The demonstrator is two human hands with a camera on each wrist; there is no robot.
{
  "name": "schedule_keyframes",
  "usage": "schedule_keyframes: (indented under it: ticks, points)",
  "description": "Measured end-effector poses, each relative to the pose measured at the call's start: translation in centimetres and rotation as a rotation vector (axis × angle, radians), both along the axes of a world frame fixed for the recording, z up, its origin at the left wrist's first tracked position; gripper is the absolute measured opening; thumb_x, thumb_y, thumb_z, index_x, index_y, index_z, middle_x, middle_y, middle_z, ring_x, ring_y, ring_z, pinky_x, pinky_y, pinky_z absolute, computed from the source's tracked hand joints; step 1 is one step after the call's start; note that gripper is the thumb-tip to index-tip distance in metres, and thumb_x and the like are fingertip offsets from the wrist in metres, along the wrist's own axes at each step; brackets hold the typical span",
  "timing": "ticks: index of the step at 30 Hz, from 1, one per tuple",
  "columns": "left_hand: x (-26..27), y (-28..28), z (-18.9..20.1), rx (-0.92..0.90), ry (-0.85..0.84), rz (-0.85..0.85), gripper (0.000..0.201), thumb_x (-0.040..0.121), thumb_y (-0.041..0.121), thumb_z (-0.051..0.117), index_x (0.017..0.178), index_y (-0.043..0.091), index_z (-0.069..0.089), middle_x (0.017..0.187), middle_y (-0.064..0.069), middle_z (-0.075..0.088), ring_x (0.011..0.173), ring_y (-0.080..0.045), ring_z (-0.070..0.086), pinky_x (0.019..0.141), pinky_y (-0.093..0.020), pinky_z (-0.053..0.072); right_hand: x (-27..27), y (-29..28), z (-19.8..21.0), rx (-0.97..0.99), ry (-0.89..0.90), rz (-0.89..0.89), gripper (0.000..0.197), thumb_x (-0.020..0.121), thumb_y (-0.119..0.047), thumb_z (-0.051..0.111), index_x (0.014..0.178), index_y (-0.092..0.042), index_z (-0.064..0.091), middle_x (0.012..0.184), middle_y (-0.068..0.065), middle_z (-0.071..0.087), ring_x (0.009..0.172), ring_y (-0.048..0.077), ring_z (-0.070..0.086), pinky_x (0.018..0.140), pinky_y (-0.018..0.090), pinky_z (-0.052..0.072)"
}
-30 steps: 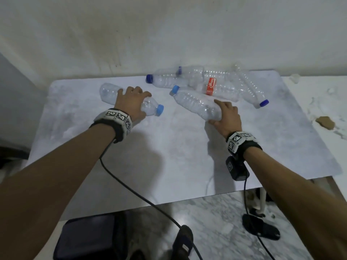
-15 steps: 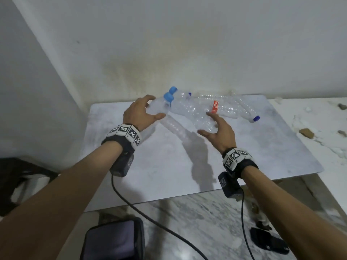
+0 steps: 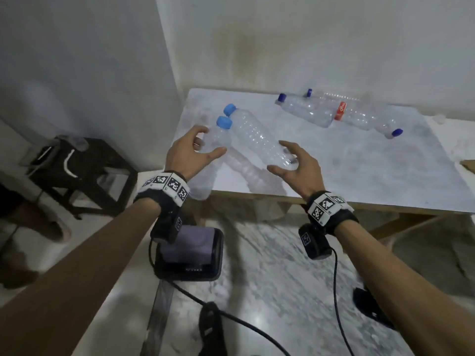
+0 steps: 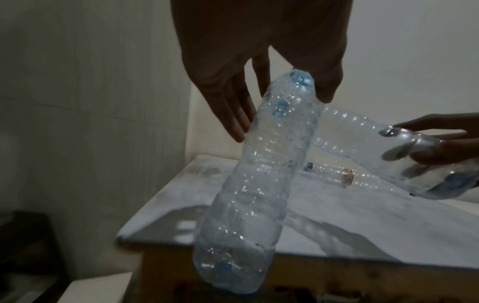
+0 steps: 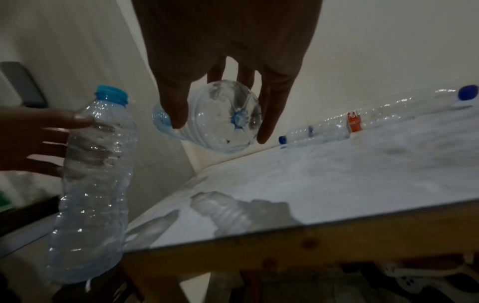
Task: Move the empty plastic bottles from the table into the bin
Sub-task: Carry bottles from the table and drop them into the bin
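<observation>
My left hand (image 3: 207, 147) grips a clear plastic bottle (image 3: 214, 150) with a light blue cap near its top. The bottle hangs tilted past the table's near left corner (image 4: 264, 174). My right hand (image 3: 282, 160) holds the base of a second clear bottle (image 3: 257, 136) in spread fingertips (image 5: 228, 119), its light blue cap pointing away. Several more empty bottles (image 3: 308, 111) lie at the back of the white table (image 3: 359, 170), one with a red label (image 3: 341, 111). The dark bin (image 3: 190, 249) with a purple lining stands on the floor below my left wrist.
A dark stool (image 3: 82, 176) stands left of the table by the wall. Black cables (image 3: 244, 325) run across the marble floor from both wristbands. A black slipper (image 3: 370, 307) lies on the floor at the right. The table's wooden edge (image 5: 285, 235) is close under my right hand.
Both hands lifted their bottles off the table and carried them toward its near left corner. The view has swung left and down, so the bin shows more fully.
</observation>
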State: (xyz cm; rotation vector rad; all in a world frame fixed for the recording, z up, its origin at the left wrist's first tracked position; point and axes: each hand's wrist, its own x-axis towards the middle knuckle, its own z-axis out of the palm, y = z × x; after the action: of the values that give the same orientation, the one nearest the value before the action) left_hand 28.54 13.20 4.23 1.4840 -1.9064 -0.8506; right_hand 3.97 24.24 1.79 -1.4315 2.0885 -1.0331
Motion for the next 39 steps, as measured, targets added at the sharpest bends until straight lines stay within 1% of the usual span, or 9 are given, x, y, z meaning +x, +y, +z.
schedule_keyframes:
  ticks: [6,12,15,18,23,27,30,35,39]
  points:
    - [8.3,5.4,-5.6,0.143,0.004,0.101,0.06,0.053,0.07,0.072,0.103,0.044,0.053,0.09,0.007,0.067,0.085,-0.017,0.068,0.082,-0.043,0.058,6.9,4.2,-3.9,0.091,0.025,0.122,0.064,0.07,-0.041,0.079,0.129,-0.037,0.054,0.118,-0.005,0.065,0.1,0.013,0.062,0.082,0.027,0.049]
    - [16.0,9.0,-11.4,0.182,-0.047,0.171,0.052,0.067,0.056,0.075,0.106,0.029,0.054,0.086,0.01,0.065,0.077,-0.016,0.064,0.081,-0.039,0.056,13.7,6.3,-7.7,0.232,0.076,0.208,0.064,0.072,-0.038,0.077,0.131,-0.034,0.053,0.129,-0.007,0.062,0.11,0.004,0.055,0.096,0.029,0.045]
    - [19.2,10.0,-14.5,0.249,-0.078,0.211,0.052,0.066,0.052,0.075,0.106,0.028,0.052,0.092,0.006,0.068,0.082,-0.02,0.066,0.082,-0.038,0.056,16.6,7.5,-9.5,0.325,0.109,0.259,0.063,0.073,-0.039,0.077,0.131,-0.033,0.054,0.132,-0.004,0.061,0.117,0.014,0.057,0.095,0.027,0.041]
    - [21.4,10.5,-17.5,0.317,-0.126,0.218,0.056,0.067,0.055,0.074,0.111,0.03,0.049,0.105,0.004,0.069,0.091,-0.021,0.066,0.087,-0.037,0.053,18.3,8.2,-12.1,0.445,0.187,0.285,0.065,0.072,-0.043,0.077,0.132,-0.034,0.053,0.131,-0.001,0.062,0.114,0.022,0.06,0.093,0.032,0.046]
    - [22.6,10.8,-23.4,0.356,-0.133,0.227,0.06,0.073,0.049,0.074,0.117,0.019,0.047,0.109,-0.005,0.07,0.098,-0.028,0.067,0.086,-0.037,0.05,19.9,8.5,-18.5,0.622,0.277,0.297,0.067,0.067,-0.05,0.074,0.129,-0.037,0.053,0.124,0.002,0.063,0.113,0.029,0.058,0.093,0.04,0.049]
    - [22.2,10.3,-29.2,0.394,-0.08,0.248,0.059,0.07,0.048,0.074,0.111,0.016,0.046,0.101,-0.006,0.071,0.092,-0.031,0.068,0.084,-0.045,0.054,21.5,7.9,-23.9,0.715,0.328,0.325,0.065,0.072,-0.048,0.072,0.133,-0.036,0.051,0.127,0.007,0.06,0.12,0.033,0.052,0.096,0.042,0.047]
    - [21.7,10.1,-32.9,0.397,-0.03,0.255,0.055,0.071,0.042,0.076,0.106,0.014,0.045,0.097,-0.005,0.07,0.087,-0.029,0.067,0.078,-0.044,0.055,22.5,6.9,-27.7,0.743,0.366,0.321,0.065,0.074,-0.048,0.07,0.135,-0.038,0.049,0.13,0.007,0.058,0.121,0.035,0.05,0.095,0.04,0.044]
    - [21.7,9.6,-39.0,0.402,0.005,0.208,0.05,0.063,0.049,0.074,0.094,0.028,0.04,0.098,-0.002,0.069,0.085,-0.02,0.067,0.072,-0.044,0.057,23.7,5.8,-32.7,0.776,0.399,0.314,0.06,0.079,-0.043,0.067,0.135,-0.029,0.051,0.127,0.01,0.059,0.119,0.034,0.051,0.095,0.036,0.041]
    - [21.5,9.7,-41.6,0.474,0.057,0.176,0.058,0.065,0.038,0.081,0.108,0.022,0.045,0.109,0.004,0.068,0.093,-0.018,0.067,0.082,-0.037,0.056,25.0,5.3,-35.9,0.776,0.352,0.224,0.062,0.077,-0.051,0.068,0.132,-0.029,0.051,0.122,0.011,0.059,0.114,0.034,0.053,0.086,0.035,0.045]
